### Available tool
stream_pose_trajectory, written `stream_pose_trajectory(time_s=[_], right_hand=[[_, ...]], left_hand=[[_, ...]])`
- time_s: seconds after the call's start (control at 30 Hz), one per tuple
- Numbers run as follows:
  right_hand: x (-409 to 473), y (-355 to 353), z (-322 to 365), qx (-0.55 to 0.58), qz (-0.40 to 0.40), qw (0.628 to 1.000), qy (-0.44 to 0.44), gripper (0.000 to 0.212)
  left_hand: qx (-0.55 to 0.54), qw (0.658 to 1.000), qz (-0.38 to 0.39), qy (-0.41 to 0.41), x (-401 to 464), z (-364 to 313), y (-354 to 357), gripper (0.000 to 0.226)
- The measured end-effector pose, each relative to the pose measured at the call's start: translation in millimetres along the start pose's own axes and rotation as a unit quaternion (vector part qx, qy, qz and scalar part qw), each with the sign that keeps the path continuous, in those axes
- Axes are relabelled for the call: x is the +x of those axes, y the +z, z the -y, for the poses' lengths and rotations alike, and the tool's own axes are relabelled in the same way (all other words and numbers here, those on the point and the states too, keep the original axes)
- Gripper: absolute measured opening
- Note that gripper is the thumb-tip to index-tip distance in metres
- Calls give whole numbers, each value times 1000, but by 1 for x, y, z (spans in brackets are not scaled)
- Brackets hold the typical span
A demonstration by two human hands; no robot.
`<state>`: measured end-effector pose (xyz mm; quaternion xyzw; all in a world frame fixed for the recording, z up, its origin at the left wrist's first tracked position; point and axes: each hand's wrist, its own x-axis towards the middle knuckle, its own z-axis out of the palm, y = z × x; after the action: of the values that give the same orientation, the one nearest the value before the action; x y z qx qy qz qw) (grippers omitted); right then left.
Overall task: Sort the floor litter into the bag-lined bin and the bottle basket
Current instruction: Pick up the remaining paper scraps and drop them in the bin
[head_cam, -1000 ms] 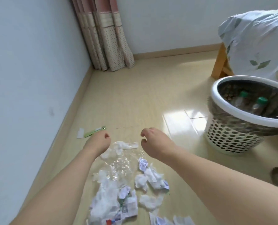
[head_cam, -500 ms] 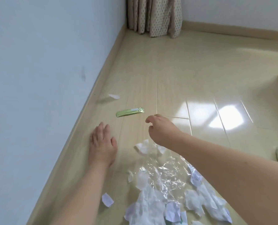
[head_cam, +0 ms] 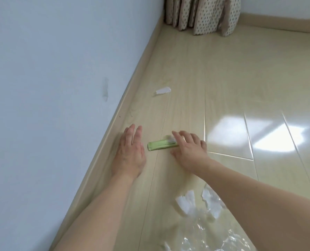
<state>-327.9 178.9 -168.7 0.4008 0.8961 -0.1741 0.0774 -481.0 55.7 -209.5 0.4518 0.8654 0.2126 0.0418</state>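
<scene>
Green wrapper (head_cam: 162, 144) lay flat under the spread right hand (head_cam: 188, 150), left hand (head_cam: 130, 156) flat and empty beside it; fingers might slide it instead of pinching.

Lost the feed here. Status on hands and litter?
Left hand flat on floor. Right hand reaching onto green wrapper, grasp unclear. Nothing blocking.

Both forearms are bare; no sleeves or jewellery show.

Glossy wood-look floor (head_cam: 222, 91), crinkled clear plastic (head_cam: 201, 230), spotted cloth curtain (head_cam: 204, 15)
</scene>
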Motion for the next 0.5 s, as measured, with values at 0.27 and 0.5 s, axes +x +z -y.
stream_pose_trajectory(time_s=[0.27, 0.5], right_hand=[[17, 10, -46, 74, -169, 980, 72, 23], [26, 20, -48, 97, -236, 965, 63, 12]], left_hand=[[16, 1000, 18, 9, 37, 1, 2, 54], [12, 996, 21, 82, 144, -23, 26, 54]])
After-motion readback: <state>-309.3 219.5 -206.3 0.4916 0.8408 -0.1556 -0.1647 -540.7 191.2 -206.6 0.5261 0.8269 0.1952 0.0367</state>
